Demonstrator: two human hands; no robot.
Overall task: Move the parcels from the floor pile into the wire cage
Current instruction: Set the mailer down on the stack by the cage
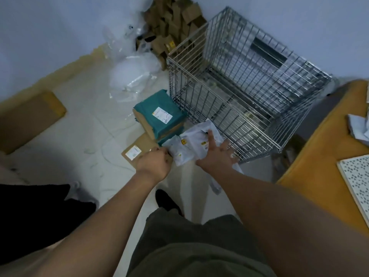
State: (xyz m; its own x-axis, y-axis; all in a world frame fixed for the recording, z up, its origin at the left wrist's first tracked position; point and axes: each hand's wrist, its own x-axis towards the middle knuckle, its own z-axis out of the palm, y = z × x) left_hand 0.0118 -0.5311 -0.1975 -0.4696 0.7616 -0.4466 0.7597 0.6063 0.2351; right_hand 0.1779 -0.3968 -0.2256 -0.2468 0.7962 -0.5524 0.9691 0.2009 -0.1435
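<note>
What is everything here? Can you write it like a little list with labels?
place: pale tiled floor
wire cage: looks empty, open on top
left hand: closed on the edge of the white mailer bags
right hand: spread flat on the same bags
teal parcel: stacked on others beside the cage
flat brown box: on the floor by the left hand
small brown boxes: heaped behind the cage

Both hands [153,163] [216,156] outstretched, low
</note>
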